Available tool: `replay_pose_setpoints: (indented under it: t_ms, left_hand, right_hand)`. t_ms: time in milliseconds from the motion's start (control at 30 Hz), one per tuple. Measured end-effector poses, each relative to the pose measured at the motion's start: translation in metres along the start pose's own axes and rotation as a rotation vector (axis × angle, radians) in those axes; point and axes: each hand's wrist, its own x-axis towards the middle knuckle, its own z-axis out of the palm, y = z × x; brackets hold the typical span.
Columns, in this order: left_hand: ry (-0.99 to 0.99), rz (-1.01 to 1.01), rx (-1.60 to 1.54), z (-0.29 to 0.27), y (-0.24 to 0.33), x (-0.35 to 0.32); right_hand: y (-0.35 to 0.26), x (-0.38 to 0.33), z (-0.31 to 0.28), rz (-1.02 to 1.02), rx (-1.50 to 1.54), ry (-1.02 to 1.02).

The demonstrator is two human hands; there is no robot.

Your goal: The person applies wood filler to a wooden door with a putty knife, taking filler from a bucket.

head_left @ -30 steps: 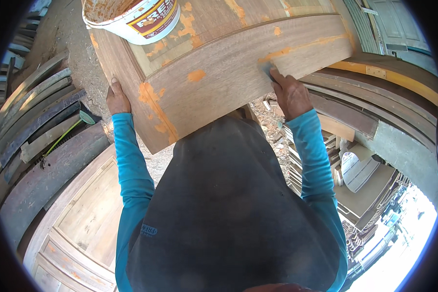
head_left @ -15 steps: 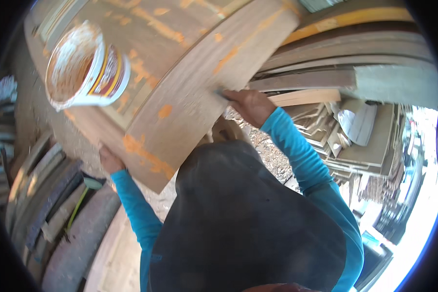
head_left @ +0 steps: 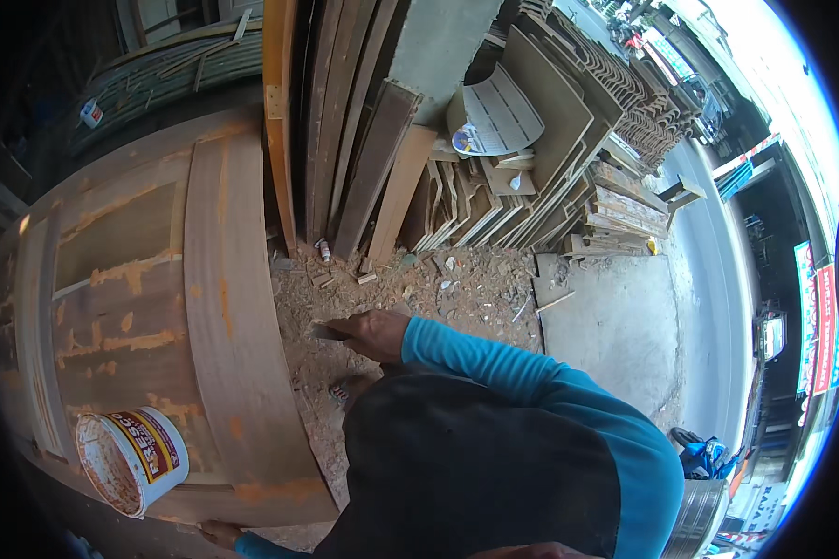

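Littered ground [head_left: 457, 293] borders a wooden door [head_left: 247, 373]; right hand [head_left: 379, 334] grasps a scraper [head_left: 326, 332]; left hand [head_left: 221, 533] nears door's edge, grip unclear.

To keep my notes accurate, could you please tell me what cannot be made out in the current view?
Head view: flat tool, its gripped part hidden by the right hand.
Head view: left sleeve, mostly cut off by the lower edge.
Head view: wooden door, far end lost in the dark left rim.
Head view: floor debris, many pieces too small to identify.

Long brown planks [head_left: 324, 130] border the littered ground [head_left: 410, 296].
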Motion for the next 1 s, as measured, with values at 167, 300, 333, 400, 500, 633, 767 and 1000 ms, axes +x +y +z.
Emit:
replay_pose_setpoints:
  t_ms: [167, 300, 333, 400, 500, 633, 767, 1000]
  left_hand:
    - [0.039, 0.291, 0.596, 0.035, -0.013, 0.021]
    - [0.161, 0.509, 0.969, 0.043, -0.010, -0.008]
    - [0.156, 0.541, 0.929, 0.048, -0.007, -0.016]
    - [0.116, 0.573, 0.843, 0.062, -0.007, -0.034]
    - [0.032, 0.583, 0.739, 0.083, -0.004, -0.059]
    - [-0.057, 0.587, 0.653, 0.107, 0.003, -0.078]
    - [-0.117, 0.592, 0.606, 0.119, 0.007, -0.084]
    - [-0.216, 0.632, 0.532, 0.140, 0.020, -0.080]
  right_hand:
    - [0.008, -0.052, -0.001, 0.105, 0.020, -0.019]
    - [0.032, -0.099, 0.015, 0.120, 0.056, 0.089]
    - [0.035, -0.109, 0.019, 0.137, 0.056, 0.094]
    - [0.040, -0.127, 0.026, 0.170, 0.056, 0.101]
    - [0.041, -0.156, 0.037, 0.141, 0.068, 0.109]
    - [0.036, -0.185, 0.043, 0.160, 0.100, 0.168]
    - [0.014, -0.204, 0.033, 0.309, 0.127, 0.147]
    - [-0.008, -0.211, 0.077, 0.244, 0.145, 0.283]
